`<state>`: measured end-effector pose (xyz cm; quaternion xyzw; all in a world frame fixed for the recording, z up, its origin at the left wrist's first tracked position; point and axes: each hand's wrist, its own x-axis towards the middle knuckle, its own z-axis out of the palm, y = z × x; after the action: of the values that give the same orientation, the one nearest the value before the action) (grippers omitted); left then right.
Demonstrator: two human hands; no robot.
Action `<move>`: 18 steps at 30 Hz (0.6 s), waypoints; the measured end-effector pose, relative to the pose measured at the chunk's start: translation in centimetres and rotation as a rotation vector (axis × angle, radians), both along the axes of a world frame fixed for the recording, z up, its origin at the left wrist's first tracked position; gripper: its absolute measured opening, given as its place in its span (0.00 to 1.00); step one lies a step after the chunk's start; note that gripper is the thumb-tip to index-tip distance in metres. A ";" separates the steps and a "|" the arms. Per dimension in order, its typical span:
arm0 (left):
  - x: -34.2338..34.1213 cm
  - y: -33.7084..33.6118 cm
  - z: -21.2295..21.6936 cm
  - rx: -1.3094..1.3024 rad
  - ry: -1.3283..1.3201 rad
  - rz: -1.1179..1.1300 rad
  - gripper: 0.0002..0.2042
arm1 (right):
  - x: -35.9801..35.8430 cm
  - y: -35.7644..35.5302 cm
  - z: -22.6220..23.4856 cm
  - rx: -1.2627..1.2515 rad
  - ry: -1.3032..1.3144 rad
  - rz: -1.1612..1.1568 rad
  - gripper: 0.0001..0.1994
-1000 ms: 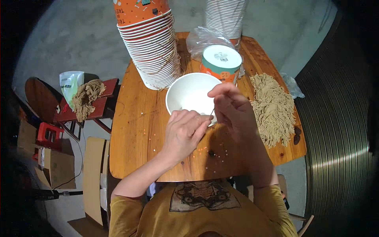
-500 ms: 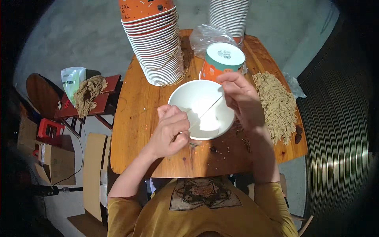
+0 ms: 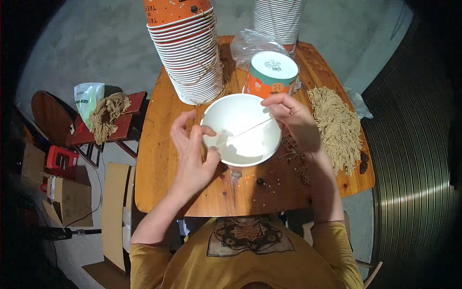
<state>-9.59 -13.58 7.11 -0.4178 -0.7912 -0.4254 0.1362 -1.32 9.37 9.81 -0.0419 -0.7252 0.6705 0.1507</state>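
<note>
Hands (image 3: 192, 151) (image 3: 291, 115) pinch string (image 3: 243, 131) taut across bowl (image 3: 240, 129).

Left hand (image 3: 192, 151), right hand (image 3: 291, 115) — fingertips pinched

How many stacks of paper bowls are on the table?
2. A tall orange-and-white stack stands at the table's far left, and a white stack at the far middle, cut off by the frame's top edge. More may lie out of view.
</note>
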 end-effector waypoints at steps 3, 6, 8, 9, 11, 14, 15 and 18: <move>2.2 -0.4 0.5 -0.043 0.320 -0.087 0.12 | -0.4 -0.4 -0.2 -0.112 -0.009 -0.004 0.10; 3.3 1.0 -0.3 -0.144 0.322 -0.264 0.11 | -0.1 0.3 0.1 -0.214 -0.072 0.077 0.12; 2.4 0.3 -0.4 -0.194 0.361 -0.278 0.10 | 1.3 0.5 0.4 -0.345 -0.010 0.064 0.12; 1.7 -0.2 -0.4 -0.242 0.401 -0.313 0.10 | 2.0 0.9 0.4 -0.478 0.054 0.030 0.13; 0.5 -1.5 0.2 -0.312 0.347 -0.323 0.09 | 1.9 3.6 -0.9 -0.641 0.094 0.006 0.13; -1.9 -3.5 0.8 -0.355 0.320 -0.210 0.12 | 2.8 5.6 -2.2 -1.000 0.268 0.082 0.14; -2.5 -3.9 0.9 -0.343 0.311 -0.148 0.13 | 3.0 6.2 -2.8 -1.058 0.348 0.157 0.15; -4.6 -4.3 0.5 -0.372 0.375 -0.089 0.13 | 3.7 6.6 -3.8 -1.112 0.429 0.209 0.16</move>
<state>-14.19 -17.86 7.58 -0.5416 -0.7975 -0.1935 0.1824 2.34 16.01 6.00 0.0931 -0.2196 0.9539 0.1823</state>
